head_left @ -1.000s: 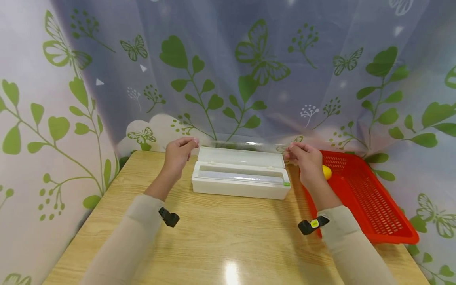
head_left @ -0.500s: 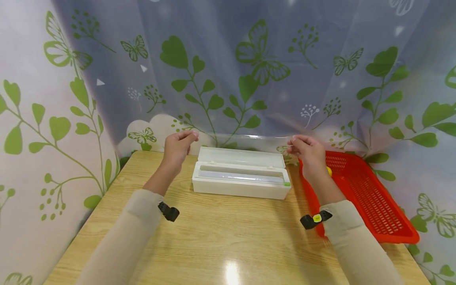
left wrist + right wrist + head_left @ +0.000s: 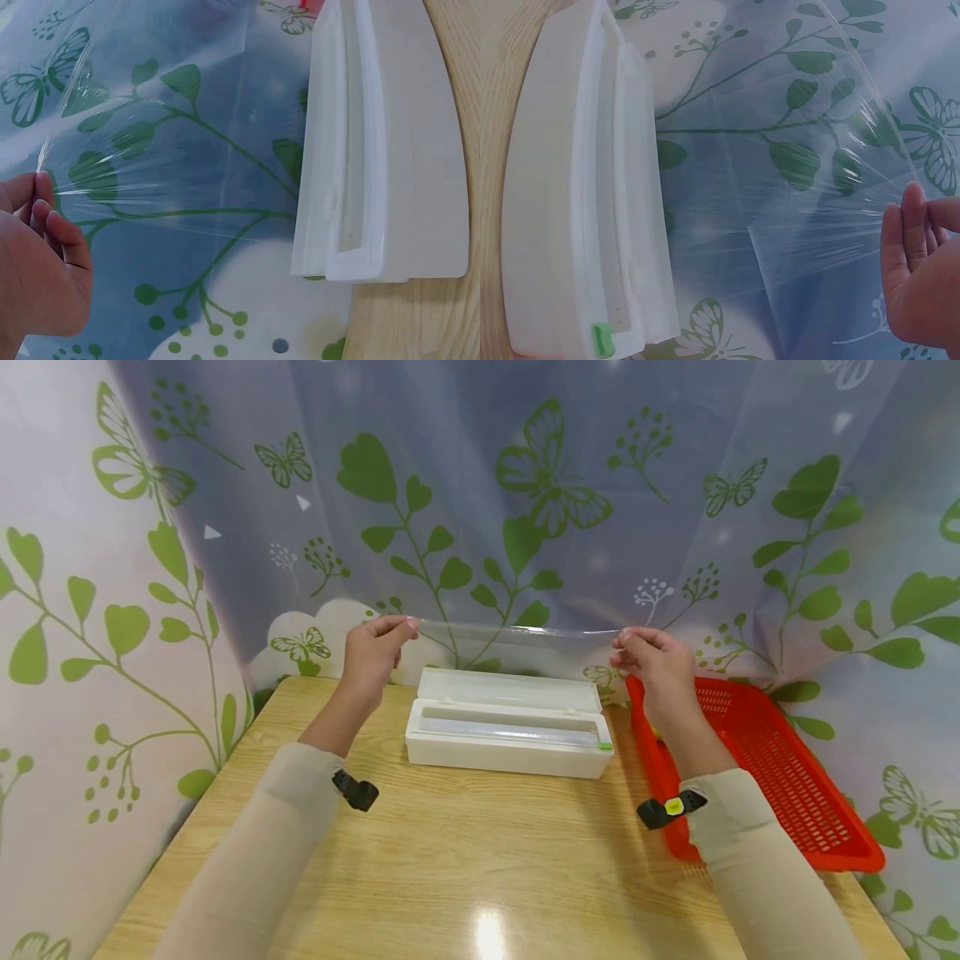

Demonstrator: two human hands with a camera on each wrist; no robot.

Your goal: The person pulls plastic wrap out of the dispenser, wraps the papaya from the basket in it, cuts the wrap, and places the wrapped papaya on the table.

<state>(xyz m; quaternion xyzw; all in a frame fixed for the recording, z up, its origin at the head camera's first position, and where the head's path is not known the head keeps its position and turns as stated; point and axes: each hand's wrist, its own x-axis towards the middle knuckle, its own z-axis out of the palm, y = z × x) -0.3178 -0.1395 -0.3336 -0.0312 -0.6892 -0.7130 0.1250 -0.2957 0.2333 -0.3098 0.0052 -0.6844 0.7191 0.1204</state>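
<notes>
A sheet of clear film (image 3: 517,647) is held stretched above a white box (image 3: 510,735) that lies open on a wooden table (image 3: 465,868). One upper corner of the film is pinched between the thumb and curled fingers of the left hand (image 3: 372,653), and the other corner is pinched in the same way by the right hand (image 3: 654,667). The film runs down from the two hands to the box, where a roll is seen lying in the open trough. Fine creases are seen in the film near the fingertips (image 3: 46,214) in the left wrist view. A red basket (image 3: 772,777) is set just beside the box, under the right forearm. A curtain (image 3: 525,485) printed with green leaves and butterflies hangs behind the table.
</notes>
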